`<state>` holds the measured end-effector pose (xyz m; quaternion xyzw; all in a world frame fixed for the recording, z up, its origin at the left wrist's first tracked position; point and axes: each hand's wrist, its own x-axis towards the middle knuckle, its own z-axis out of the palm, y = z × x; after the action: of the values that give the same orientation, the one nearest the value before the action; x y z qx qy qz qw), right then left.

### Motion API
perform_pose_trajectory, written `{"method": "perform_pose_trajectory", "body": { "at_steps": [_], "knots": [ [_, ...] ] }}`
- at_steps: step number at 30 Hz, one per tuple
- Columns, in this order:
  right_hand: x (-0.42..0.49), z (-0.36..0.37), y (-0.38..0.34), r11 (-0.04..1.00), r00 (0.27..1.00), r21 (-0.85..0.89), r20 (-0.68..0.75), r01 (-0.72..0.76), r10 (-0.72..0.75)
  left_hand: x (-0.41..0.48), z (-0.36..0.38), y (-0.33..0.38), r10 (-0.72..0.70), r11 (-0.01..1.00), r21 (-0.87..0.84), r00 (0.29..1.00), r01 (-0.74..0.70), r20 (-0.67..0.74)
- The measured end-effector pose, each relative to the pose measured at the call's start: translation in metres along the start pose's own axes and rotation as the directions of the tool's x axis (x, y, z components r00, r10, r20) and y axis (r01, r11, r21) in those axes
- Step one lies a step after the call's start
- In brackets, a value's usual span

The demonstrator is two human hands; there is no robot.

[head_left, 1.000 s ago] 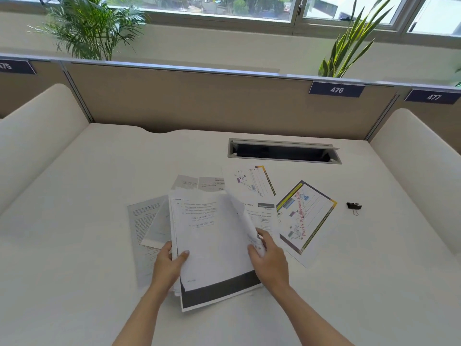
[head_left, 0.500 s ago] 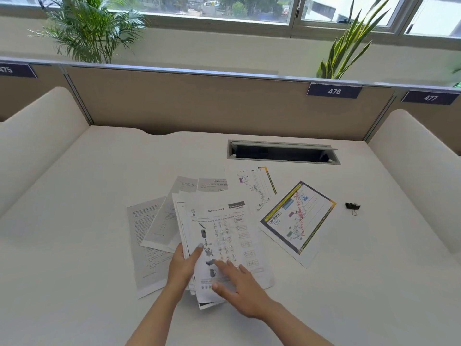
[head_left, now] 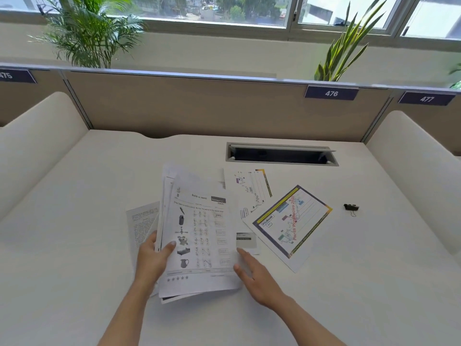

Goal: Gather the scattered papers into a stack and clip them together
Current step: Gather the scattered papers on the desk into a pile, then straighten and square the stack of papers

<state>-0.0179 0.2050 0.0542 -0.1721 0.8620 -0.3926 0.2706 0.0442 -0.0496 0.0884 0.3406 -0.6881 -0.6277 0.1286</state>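
Note:
My left hand (head_left: 152,258) grips the left edge of a small stack of papers (head_left: 199,233), thumb on the top worksheet with pictures, and the stack is tilted up off the desk. My right hand (head_left: 257,278) is open, fingers spread at the stack's right edge. A text page (head_left: 141,221) lies flat left of the stack. A chart page (head_left: 252,188) and a colourful bordered page (head_left: 291,226) lie to the right. Another sheet (head_left: 247,242) peeks out beside the stack. A black binder clip (head_left: 351,208) sits far right.
The white desk (head_left: 87,245) has a cable slot (head_left: 282,154) at the back, a brown partition (head_left: 212,108) behind it and cream side dividers (head_left: 411,171) on both sides. Plants (head_left: 87,33) stand beyond the partition.
The worksheet went onto the top of the stack. My left hand then lifted the stack up from the desk, and my right hand came off the top sheet to the stack's right edge.

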Motion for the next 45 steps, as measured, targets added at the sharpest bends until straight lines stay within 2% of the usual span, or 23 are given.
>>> {"method": "perform_pose_trajectory", "body": {
  "at_steps": [4, 6, 10, 14, 24, 27, 32, 37, 41, 45],
  "knots": [
    [0.005, -0.008, -0.011, 0.989, 0.997, 0.147, -0.076, -0.011, 0.022, 0.003, -0.017, 0.021, 0.031, 0.995, -0.094, 0.999, -0.03, 0.008],
    [0.01, -0.013, -0.021, 0.959, 0.995, 0.283, -0.096, -0.009, 0.037, 0.004, -0.021, 0.027, 0.034, 0.992, -0.124, 0.999, -0.031, 0.021],
    [0.015, -0.029, -0.049, 0.821, 0.998, 0.57, -0.062, 0.026, 0.011, 0.001, -0.022, 0.036, 0.062, 0.987, -0.151, 0.994, -0.049, 0.085],
    [0.015, -0.043, -0.073, 0.714, 0.991, 0.694, -0.13, 0.095, -0.005, -0.004, -0.01, 0.037, 0.072, 0.984, -0.171, 0.985, -0.045, 0.154],
    [0.023, -0.068, -0.069, 0.71, 0.926, 0.684, -0.356, 0.169, 0.123, -0.005, 0.037, 0.039, 0.017, 0.972, -0.231, 0.976, 0.035, 0.218],
    [0.024, -0.076, -0.061, 0.702, 0.91, 0.685, -0.393, 0.194, 0.132, -0.004, 0.048, 0.046, 0.049, 0.973, -0.232, 0.973, 0.005, 0.225],
    [0.018, -0.086, -0.057, 0.653, 0.838, 0.679, -0.532, 0.336, 0.123, -0.003, 0.065, 0.065, 0.119, 0.938, -0.339, 0.984, -0.069, 0.129],
    [0.017, -0.084, -0.059, 0.616, 0.817, 0.695, -0.56, 0.371, 0.139, -0.009, 0.083, 0.069, 0.136, 0.92, -0.384, 0.982, -0.077, 0.128],
    [0.015, -0.088, -0.06, 0.629, 0.809, 0.677, -0.574, 0.383, 0.125, -0.009, 0.086, 0.075, 0.168, 0.902, -0.42, 0.977, -0.098, 0.133],
    [0.009, -0.098, -0.065, 0.652, 0.785, 0.616, -0.618, 0.443, 0.051, -0.01, 0.083, 0.088, 0.288, 0.861, -0.457, 0.955, -0.224, 0.075]
  ]
}}
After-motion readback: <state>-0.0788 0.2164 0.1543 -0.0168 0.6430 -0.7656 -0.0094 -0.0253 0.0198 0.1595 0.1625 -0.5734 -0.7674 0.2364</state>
